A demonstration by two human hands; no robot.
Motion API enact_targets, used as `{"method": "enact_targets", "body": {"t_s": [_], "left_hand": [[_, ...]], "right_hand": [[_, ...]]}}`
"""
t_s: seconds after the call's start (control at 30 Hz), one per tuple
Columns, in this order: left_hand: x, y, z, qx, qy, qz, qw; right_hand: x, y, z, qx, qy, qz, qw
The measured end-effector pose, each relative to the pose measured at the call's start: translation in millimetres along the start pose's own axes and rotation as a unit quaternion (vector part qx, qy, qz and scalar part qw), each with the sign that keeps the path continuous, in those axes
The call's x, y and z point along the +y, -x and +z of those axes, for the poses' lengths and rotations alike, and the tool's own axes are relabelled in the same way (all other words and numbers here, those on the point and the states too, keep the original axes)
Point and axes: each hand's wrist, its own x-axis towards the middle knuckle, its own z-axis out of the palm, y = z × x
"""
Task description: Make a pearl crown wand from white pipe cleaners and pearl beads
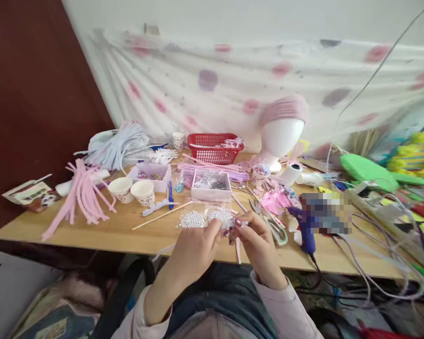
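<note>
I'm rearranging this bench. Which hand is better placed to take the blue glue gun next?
Probably the right hand: the blue glue gun lies to its right, just past the scissors. The left hand is farther away, with the right in between.

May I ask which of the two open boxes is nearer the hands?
The box behind the pearls; the other box is farther off, by two cups.

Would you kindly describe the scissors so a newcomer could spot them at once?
On the wooden table, find the right hand near the front edge. The scissors lie between it and the blue glue gun. Their pale green looped handles set them apart from the gun and the pink material behind.
</note>
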Motion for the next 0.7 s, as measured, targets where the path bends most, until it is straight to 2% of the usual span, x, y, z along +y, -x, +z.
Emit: {"method": "enact_targets", "body": {"t_s": [0.17,0.33,0.43,0.57,0.7], "left_hand": [[-2,3,-0.2,-0.017,0.029,0.021,0.999],[-9,3,-15.7,-0.057,0.21,0.031,0.976],[-13,3,-18.5,-0.001,0.272,0.001,0.962],[-16,1,-10.0,0.077,0.23,-0.001,0.97],[-20,-2,-2.7,0.08,0.214,-0.001,0.974]], "right_hand": [[-4,1,-3,-0.006,0.007,-0.01,1.0],[-6,-1,-12,-0.031,0.016,0.01,0.999],[-8,-2,-15,-0.019,0.028,0.018,0.999],[-6,-2,-12,-0.002,0.033,0.006,0.999],[0,-5,-6,0.028,0.021,0.005,0.999]]}}
